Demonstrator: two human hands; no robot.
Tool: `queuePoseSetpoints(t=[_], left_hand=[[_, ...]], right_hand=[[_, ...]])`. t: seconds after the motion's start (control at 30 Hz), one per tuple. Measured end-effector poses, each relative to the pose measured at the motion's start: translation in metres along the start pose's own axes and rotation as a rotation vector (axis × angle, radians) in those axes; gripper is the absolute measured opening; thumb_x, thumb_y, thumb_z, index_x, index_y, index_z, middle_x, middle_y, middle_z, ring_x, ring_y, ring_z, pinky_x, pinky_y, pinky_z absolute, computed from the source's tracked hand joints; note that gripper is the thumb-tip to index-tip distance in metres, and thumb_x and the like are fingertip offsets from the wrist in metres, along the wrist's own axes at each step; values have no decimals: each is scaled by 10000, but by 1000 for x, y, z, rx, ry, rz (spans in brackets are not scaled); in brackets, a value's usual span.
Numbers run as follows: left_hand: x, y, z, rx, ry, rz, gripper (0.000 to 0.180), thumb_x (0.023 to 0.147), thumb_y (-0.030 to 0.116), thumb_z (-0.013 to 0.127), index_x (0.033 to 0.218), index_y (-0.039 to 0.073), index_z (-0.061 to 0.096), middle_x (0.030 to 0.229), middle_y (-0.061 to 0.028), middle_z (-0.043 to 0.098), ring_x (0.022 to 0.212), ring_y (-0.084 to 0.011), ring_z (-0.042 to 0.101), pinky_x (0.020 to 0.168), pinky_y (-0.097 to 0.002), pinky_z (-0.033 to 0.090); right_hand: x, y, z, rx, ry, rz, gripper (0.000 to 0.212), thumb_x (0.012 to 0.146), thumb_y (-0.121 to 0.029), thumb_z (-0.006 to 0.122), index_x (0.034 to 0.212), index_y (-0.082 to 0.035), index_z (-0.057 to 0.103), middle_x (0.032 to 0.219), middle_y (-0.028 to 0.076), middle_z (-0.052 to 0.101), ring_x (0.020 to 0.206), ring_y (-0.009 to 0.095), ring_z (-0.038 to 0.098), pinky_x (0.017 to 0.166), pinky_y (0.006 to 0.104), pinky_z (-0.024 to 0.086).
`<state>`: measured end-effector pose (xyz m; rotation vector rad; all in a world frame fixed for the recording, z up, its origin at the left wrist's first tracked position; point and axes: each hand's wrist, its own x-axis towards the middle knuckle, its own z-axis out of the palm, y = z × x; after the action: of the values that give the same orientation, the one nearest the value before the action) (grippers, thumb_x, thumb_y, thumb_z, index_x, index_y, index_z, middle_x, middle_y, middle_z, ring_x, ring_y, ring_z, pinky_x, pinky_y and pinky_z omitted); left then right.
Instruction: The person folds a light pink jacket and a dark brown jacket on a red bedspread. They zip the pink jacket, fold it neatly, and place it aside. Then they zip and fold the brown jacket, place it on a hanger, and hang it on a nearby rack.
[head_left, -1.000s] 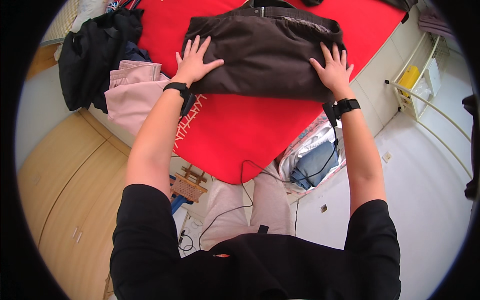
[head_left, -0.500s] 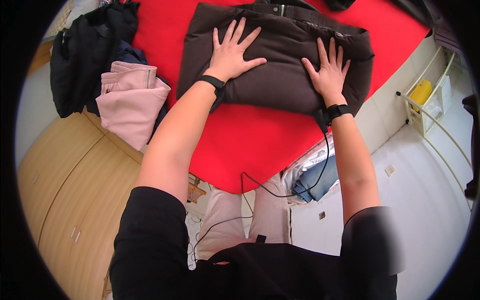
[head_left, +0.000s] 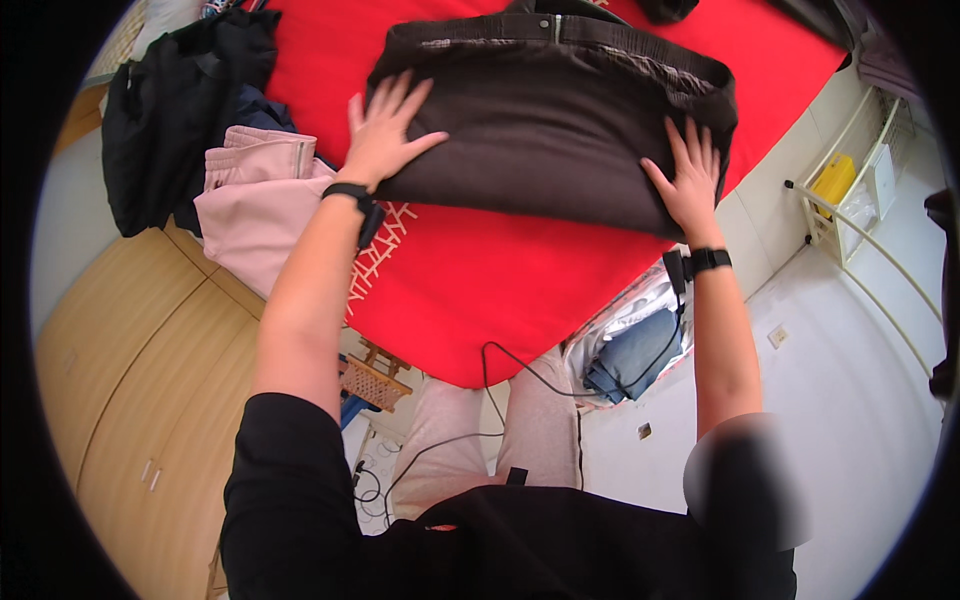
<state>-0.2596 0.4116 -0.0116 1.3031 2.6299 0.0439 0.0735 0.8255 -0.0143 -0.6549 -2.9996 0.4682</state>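
A dark brown padded garment [head_left: 540, 130], apparently folded trousers, lies across the red cloth. Its gathered waistband has a button and zip and faces the far side. My left hand [head_left: 388, 135] rests with fingers spread on the garment's left edge. On its right side lies my right hand [head_left: 692, 182], fingers spread and pointing away from me. Neither hand grips anything. Each wrist has a black band, and a black cable runs from the one on the right.
Folded pink trousers [head_left: 255, 195] and a black garment [head_left: 165, 130] are piled on the left. Red cloth [head_left: 470, 290] covers the surface. Below its right edge, folded blue jeans [head_left: 640, 352] sit in a silvery bag. A white rack [head_left: 835, 225] stands far right, wooden cabinets [head_left: 150, 370] left.
My hands have moved apart and nearer to me, toward the garment's sides. The garment looks flatter, its lower left corner has pulled in, and a pale pattern on the red cloth now shows.
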Motion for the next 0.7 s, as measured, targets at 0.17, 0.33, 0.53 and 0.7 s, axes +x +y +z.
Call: queuePoseSetpoints(t=[0.17, 0.33, 0.53, 0.7], left_hand=[[-63, -32, -19, -193, -77, -291, 900, 1003, 511, 738, 1757, 210, 350, 1809, -254, 288, 1643, -464, 331, 1290, -611, 321], [-52, 77, -24, -291, 325, -108, 770, 927, 337, 810, 1598, 65, 549, 1725, -250, 427, 1569, -441, 438, 1242, -578, 379], [-123, 253, 9, -464, -126, 325, 1030, 920, 610, 748, 1709, 42, 410, 1841, -186, 251, 1704, -362, 230, 1363, -629, 174], [-226, 227, 15, -924, -557, 273, 659, 1022, 378, 740, 1592, 82, 591, 1754, -195, 426, 1578, -360, 467, 1286, -507, 404]], right_hand=[[-81, 21, -20, 341, 294, 390, 821, 945, -359, 899, 1623, -104, 512, 1633, 198, 525, 1507, 358, 494, 1236, 539, 406], [-112, 6, -12, 1199, 181, 1127, 587, 1050, -326, 812, 1514, -81, 549, 1374, 81, 708, 1281, 226, 666, 1076, 426, 531], [-83, 11, -9, 1443, -63, 1102, 587, 1043, -292, 802, 1493, 27, 602, 1406, 139, 720, 1241, 246, 725, 1087, 396, 584], [-74, 13, -36, 1490, -99, 1072, 562, 1030, -202, 801, 1480, 67, 600, 1424, 176, 714, 1236, 288, 734, 1098, 412, 595]])
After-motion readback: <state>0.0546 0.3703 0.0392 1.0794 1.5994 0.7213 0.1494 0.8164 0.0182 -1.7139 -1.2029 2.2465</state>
